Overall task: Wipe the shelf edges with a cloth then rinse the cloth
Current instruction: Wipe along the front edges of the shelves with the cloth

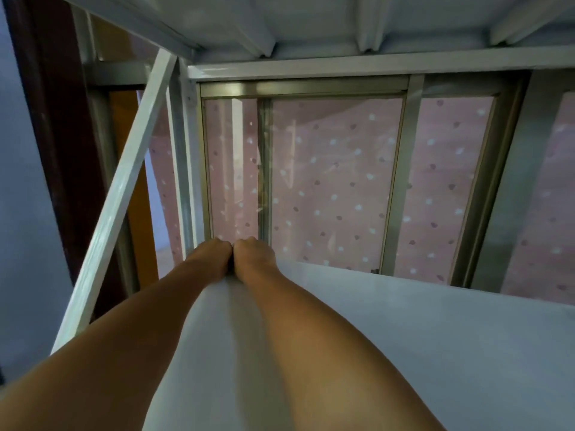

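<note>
Cloth is hidden, perhaps bunched under the curled left hand (211, 255) and right hand (253, 253), touching at the shelf (404, 337)'s far edge; pressing firmly and sliding sideways should clean it best.

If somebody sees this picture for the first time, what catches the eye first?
Two bare forearms reach across a pale shelf, the left hand and right hand pressed together at its far edge. Behind stands a sliding window with a pink dotted curtain. No cloth is visible.
</note>
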Demonstrator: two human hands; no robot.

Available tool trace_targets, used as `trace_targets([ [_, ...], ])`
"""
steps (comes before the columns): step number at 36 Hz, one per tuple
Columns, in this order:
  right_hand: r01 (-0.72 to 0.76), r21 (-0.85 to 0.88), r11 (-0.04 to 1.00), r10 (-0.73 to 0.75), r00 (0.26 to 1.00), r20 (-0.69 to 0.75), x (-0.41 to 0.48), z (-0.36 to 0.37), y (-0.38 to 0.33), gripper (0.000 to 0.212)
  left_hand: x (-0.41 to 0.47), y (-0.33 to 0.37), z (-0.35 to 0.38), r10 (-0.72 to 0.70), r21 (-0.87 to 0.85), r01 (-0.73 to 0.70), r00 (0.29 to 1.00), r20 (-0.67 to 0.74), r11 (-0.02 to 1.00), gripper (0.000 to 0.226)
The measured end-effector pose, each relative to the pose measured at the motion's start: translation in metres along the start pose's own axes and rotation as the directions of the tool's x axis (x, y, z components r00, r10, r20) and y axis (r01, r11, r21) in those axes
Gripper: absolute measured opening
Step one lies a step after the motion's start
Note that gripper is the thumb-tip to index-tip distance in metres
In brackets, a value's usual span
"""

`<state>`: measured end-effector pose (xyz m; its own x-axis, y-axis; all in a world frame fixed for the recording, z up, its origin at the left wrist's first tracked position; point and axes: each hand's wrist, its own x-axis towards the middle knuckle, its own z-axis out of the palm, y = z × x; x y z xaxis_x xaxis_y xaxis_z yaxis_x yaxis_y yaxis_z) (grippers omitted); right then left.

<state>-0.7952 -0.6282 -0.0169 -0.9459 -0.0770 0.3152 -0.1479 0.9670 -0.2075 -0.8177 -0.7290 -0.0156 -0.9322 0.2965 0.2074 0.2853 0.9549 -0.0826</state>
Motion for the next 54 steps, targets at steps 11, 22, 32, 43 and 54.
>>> trace_targets([
  [11,-0.147,-0.121,0.982,0.15,0.989,0.013,-0.013,-0.033,0.075,0.032,0.032,0.078,-0.007,0.154,-0.057,-0.156,0.987,-0.048,0.986,0.02],
  [22,-0.239,-0.245,0.94,0.254,0.967,0.03,-0.058,-0.063,0.141,0.02,0.025,0.165,-0.02,0.262,-0.087,-0.259,0.965,0.016,0.962,0.02],
  [32,-0.322,-0.233,0.918,0.331,0.944,0.001,-0.106,-0.087,0.192,0.023,0.006,0.233,-0.024,0.307,-0.096,-0.306,0.952,-0.011,0.947,0.016],
  [43,-0.364,-0.217,0.906,0.369,0.929,-0.017,-0.161,-0.128,0.281,0.022,-0.015,0.34,-0.038,0.317,-0.185,-0.317,0.948,-0.032,0.93,0.02],
  [54,-0.494,-0.162,0.855,0.495,0.868,-0.032,-0.222,-0.161,0.362,0.025,-0.033,0.447,-0.048,0.379,-0.168,-0.383,0.924,-0.054,0.908,0.017],
])
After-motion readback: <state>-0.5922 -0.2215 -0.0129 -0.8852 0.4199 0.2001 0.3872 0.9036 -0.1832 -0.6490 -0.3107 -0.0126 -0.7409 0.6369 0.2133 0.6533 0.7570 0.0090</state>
